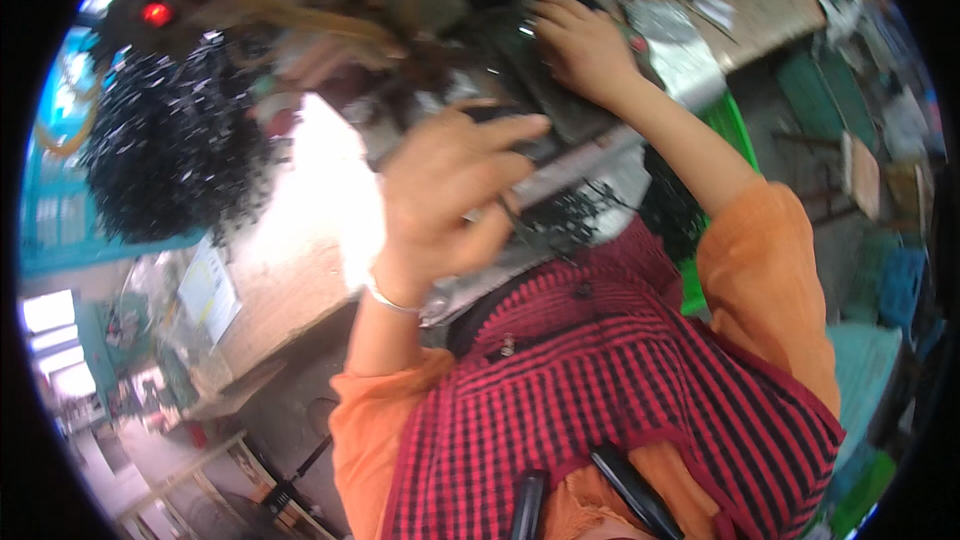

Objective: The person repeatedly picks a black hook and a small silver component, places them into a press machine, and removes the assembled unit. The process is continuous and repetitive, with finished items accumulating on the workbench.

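Observation:
My left hand (450,185), slightly blurred, is raised over the near edge of the machine's work surface. Its index finger points to the right, while the lower fingers bend around a thin black piece that is too small to name. Farther off on the right, my right hand (580,45) rests on the dark machine bed (560,105). Its fingers curl down, and what lies under them is hidden. Just below the left hand's fingertips, several small black parts (570,220) lie in a grey tray or sheet at my lap.
A big bundle of black, shiny strands or small parts (175,145) stands at the left by a blue crate (50,210). A paper sheet (208,290) lies on the bench (285,285). A green crate (735,135) sits right of my lap, and a stool (860,175) stands beyond.

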Tool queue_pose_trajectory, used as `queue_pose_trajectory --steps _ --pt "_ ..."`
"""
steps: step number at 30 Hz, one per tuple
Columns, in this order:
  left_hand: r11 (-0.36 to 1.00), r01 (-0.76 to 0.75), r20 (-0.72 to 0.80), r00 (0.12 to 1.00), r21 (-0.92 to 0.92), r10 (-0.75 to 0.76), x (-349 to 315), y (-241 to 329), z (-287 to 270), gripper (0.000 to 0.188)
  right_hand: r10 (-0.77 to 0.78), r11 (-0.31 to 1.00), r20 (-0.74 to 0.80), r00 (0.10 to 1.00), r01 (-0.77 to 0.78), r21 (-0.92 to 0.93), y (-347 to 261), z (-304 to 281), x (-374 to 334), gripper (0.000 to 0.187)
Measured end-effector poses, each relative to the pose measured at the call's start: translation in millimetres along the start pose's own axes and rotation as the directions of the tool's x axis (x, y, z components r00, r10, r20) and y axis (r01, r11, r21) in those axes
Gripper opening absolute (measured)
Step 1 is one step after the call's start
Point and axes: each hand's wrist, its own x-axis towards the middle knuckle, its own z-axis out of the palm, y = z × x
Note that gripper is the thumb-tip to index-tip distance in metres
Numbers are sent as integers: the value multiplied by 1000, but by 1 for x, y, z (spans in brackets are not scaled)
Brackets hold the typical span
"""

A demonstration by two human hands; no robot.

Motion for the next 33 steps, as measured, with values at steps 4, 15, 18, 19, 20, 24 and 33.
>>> queue_pose_trajectory --steps 4,15,18,19,20,24,33 --pt "867 138 -299 954 478 13 -37 25 -29 24 427 857 -120 896 -359 369 -4 -27 -9 11" --pt "223 345 -217 866 912 -451 -155 -180 -186 23 606 583 80 792 -510 633 -36 -48 8 16" --pt "55 237 -169 820 970 -546 -167 -230 -188 21 686 530 124 717 -609 590 -31 -51 -1 17" --pt "106 258 -177 857 960 -484 -176 -245 -195 17 711 502 150 687 -645 576 -31 -57 -5 17" --pt "183 275 -188 902 944 -388 -175 -251 -198 15 738 473 174 652 -683 557 -29 -62 -12 17" --pt "338 465 -413 885 818 -216 -152 -210 -186 13 731 320 308 609 -705 633 -36 -89 -20 18" --pt "779 465 -670 420 -420 -612 -114 -91 -75 11 544 133 290 787 -423 896 -95 -82 61 45"
